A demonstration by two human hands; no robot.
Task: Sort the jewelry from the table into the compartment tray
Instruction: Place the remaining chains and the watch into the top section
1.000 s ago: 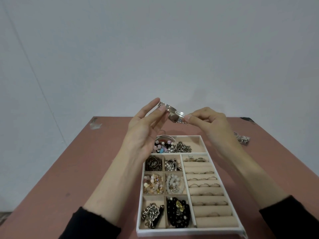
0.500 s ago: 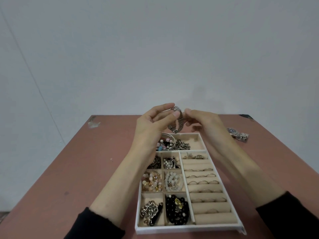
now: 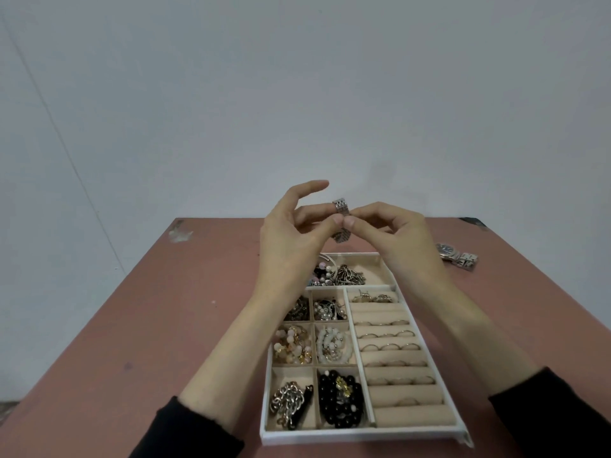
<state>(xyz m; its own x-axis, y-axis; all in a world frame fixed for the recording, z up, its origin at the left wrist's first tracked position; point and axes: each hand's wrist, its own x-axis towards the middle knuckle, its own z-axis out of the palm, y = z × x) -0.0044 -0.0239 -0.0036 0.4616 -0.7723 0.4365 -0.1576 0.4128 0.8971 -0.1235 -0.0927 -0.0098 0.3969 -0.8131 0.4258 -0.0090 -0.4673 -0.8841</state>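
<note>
Your left hand pinches a metal link band, and your right hand pinches it too, above the compartment tray's far end. You seem to be folding it; next, lower it into the far compartment. A wristwatch lies unsorted, far right.

I can read no text, label, brand or number anywhere here. The dial of the wristwatch lying on the tabletop to my right is too small and blurred to make out any marking.
</note>
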